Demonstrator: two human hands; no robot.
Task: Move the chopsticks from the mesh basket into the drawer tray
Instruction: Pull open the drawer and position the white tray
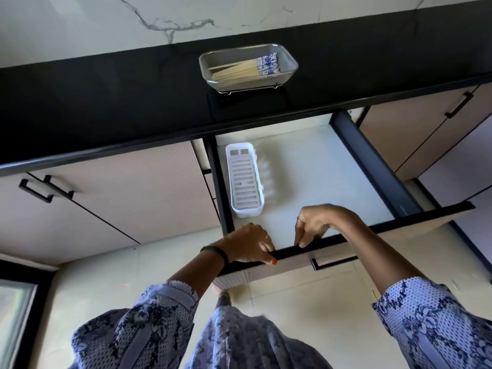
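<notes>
A bundle of bamboo chopsticks (245, 69) with blue-and-white patterned tops lies in a steel mesh basket (288, 59) on the black countertop. Below it a drawer (372, 158) stands pulled out. A white slotted plastic tray (243, 179) lies along the drawer's left side with nothing in it. My left hand (247, 245) grips the top edge of the drawer front, fingers curled over it. My right hand (312, 225) grips the same edge a little to the right, its fingertips on the black rim.
The black countertop (106, 102) runs across the view under a white marble wall. Beige cabinet doors with black handles (45, 190) flank the drawer. A black handle (332, 263) sits on the drawer front. Pale floor tiles lie below.
</notes>
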